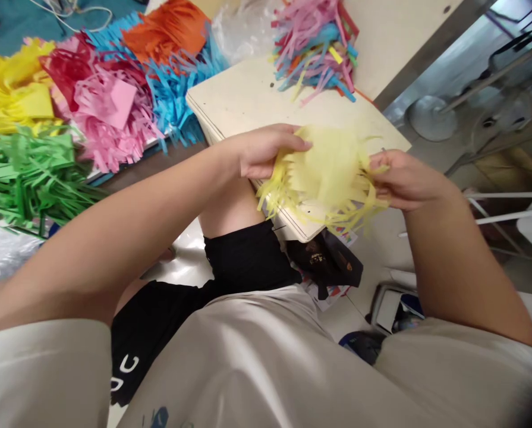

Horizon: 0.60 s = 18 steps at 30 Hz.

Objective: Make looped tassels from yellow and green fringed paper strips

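A sheet of pale yellow tissue paper (330, 163) with fringed edges is held up over the corner of a cream-coloured board table (243, 98). Its left side is pinched by my left hand (272, 148), the thumb lying on top of the paper. On the other side, my right hand (406, 178) grips the fringe strips between closed fingers. Loose strips hang below the sheet, slightly blurred. Farther back on the same table lies a bundle of mixed-colour fringed paper (317, 47).
Piles of fringed paper stand at the left: yellow (16, 89), green (29, 178), pink (114, 113), blue (180, 83) and orange (167, 32). Clear plastic (243, 27) lies behind the table. A dark bag (330, 261) is below the corner. White metal bars (510, 208) are at the right.
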### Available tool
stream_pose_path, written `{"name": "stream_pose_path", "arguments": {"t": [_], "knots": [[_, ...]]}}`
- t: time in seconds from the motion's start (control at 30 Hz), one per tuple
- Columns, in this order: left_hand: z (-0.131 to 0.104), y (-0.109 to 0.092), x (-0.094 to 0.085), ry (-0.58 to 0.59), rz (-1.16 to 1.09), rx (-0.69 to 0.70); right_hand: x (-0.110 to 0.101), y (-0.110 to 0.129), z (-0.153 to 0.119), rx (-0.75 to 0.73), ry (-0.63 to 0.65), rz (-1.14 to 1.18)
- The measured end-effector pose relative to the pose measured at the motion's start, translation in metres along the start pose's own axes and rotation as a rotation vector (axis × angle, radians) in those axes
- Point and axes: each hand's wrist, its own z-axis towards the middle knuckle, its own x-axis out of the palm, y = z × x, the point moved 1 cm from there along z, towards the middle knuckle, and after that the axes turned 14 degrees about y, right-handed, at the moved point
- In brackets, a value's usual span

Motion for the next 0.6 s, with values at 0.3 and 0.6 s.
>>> {"name": "stream_pose_path", "arguments": {"t": [0.3, 0.6], "knots": [[-0.003, -0.013, 0.002, 0.029, 0.082, -0.167, 0.028, -0.004, 0.013, -0.204, -0.041, 0.246], [-0.022, -0.004, -0.085, 0.001, 0.441, -0.365, 0.014, -0.015, 0.008, -0.01, 0.006, 0.055]]}}
